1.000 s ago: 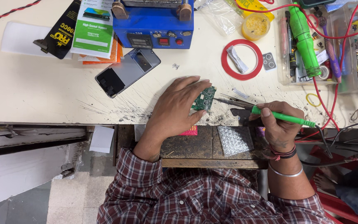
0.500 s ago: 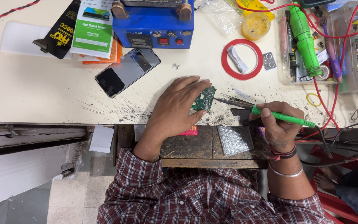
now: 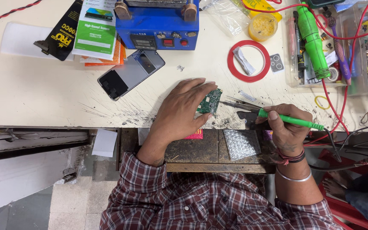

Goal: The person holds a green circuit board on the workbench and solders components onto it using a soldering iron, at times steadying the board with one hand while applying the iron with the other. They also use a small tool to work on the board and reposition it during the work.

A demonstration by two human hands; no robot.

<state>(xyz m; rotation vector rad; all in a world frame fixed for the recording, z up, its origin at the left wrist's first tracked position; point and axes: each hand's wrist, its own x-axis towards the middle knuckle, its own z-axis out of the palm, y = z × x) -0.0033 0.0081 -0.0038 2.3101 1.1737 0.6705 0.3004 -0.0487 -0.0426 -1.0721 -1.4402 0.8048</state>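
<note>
left hand fingers pinning circuit board flat at counter front edge, steadying it | right hand fingers pen-gripping green soldering iron, tip angled toward board

Green circuit board, green-handled soldering iron, blue machine, red tape ring, red-and-white plaid shirt sleeve

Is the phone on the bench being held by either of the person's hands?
No, the phone lies untouched on the bench, while the left hand holds a green circuit board and the right hand grips a green-handled soldering iron.
</note>
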